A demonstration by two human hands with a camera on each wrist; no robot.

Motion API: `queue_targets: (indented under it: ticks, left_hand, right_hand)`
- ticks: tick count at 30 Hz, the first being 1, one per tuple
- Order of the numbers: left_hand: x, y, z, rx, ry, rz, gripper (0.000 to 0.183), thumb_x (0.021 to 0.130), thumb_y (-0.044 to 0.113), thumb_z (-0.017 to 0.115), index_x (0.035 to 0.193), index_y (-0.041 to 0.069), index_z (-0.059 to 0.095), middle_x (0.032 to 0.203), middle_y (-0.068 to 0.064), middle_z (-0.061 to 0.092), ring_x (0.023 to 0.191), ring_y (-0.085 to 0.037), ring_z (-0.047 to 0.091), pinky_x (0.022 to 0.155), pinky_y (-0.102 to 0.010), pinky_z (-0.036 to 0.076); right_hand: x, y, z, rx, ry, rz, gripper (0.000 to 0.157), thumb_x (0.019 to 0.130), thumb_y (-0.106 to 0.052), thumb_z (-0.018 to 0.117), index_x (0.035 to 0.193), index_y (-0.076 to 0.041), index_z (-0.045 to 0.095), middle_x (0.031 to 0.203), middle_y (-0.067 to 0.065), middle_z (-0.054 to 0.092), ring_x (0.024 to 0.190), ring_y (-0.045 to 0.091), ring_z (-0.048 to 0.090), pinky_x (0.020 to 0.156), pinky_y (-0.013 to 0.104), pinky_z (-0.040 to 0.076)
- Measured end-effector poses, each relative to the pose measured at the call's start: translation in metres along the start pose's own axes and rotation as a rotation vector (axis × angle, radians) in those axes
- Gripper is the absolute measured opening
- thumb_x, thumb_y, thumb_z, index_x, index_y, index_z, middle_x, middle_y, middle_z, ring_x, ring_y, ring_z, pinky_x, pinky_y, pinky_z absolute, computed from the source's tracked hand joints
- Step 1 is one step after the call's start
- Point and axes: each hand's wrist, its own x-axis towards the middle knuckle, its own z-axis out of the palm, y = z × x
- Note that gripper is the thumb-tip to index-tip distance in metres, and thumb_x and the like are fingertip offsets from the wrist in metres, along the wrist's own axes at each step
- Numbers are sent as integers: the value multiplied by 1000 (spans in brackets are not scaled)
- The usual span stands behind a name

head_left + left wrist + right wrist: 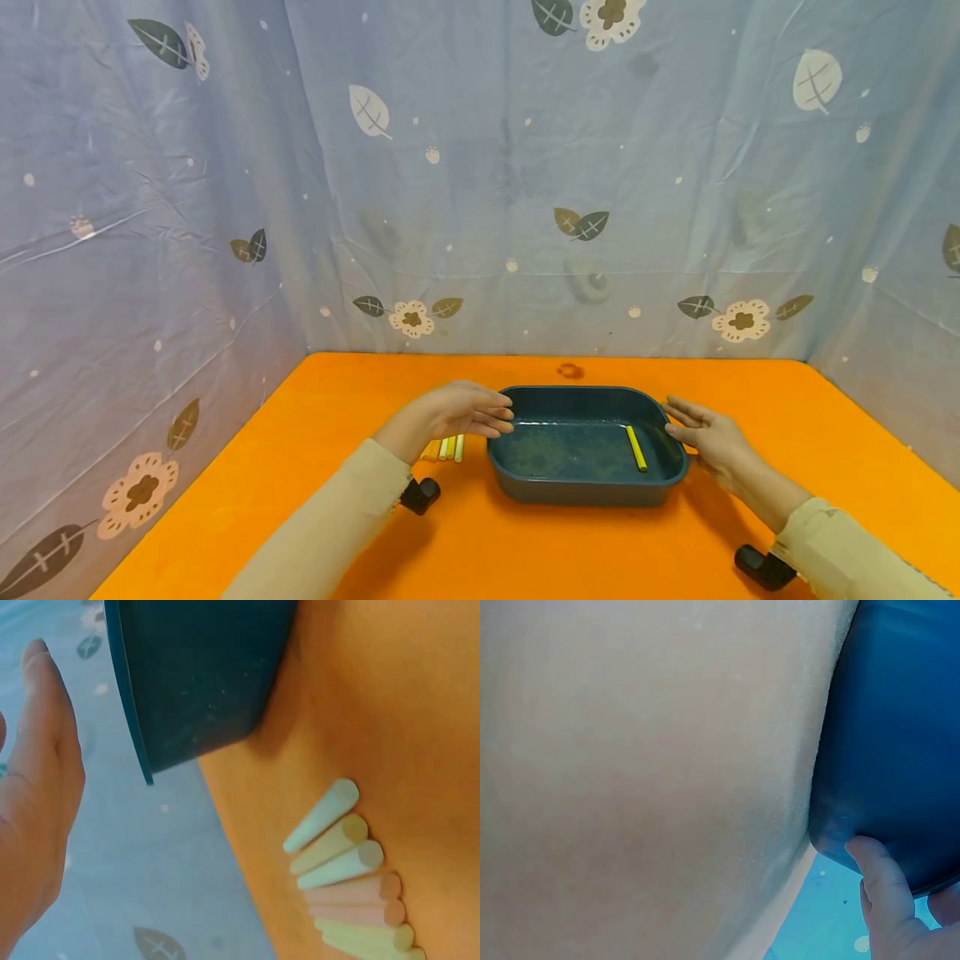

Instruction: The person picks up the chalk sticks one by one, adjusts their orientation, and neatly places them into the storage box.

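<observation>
A dark teal, rounded rectangular basin point(585, 493) sits on the orange table, with one yellow chalk stick point(636, 448) lying inside near its right end. My left hand point(463, 408) hovers by the left rim, fingers extended and holding nothing. In the left wrist view that hand point(37, 795) appears apart from the basin wall point(195, 682). At the right end, my right hand point(708, 437) has its fingertips right at the rim. A fingertip of it point(866, 851) rests against the outer wall point(900, 742) in the right wrist view.
Several chalk sticks point(337, 855) in white, yellow and pink lie side by side on the table point(360, 383), left of the basin and partly behind the left hand in the head view. A blue patterned curtain point(480, 183) hangs behind and at both sides.
</observation>
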Motion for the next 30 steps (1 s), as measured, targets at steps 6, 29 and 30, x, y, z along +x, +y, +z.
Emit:
queue_targets:
  ticks: [6,29,30]
  left_hand:
    - [-8,-6,-12,4,27,13,42,101,11,52,136,-13,46,119,-22,61,108,-33,64,89,-35,55]
    - [-32,-22,-58,14,110,43,47,103,10,47,139,-18,35,139,-34,42,119,-40,56,96,-39,51]
    - [-32,-24,-61,19,121,39,47,103,10,47,139,-18,36,138,-34,43,116,-38,58,95,-39,51]
  right_hand:
    - [1,-1,0,5,0,-8,63,103,-3,44,153,4,5,155,27,8,140,50,13,81,29,54]
    - [1,-4,2,6,-17,-23,64,103,-3,43,152,4,3,155,29,6,140,51,12,79,29,54]
    - [1,-5,2,5,-18,-22,64,103,-2,43,152,4,3,155,28,6,140,51,12,80,30,54]
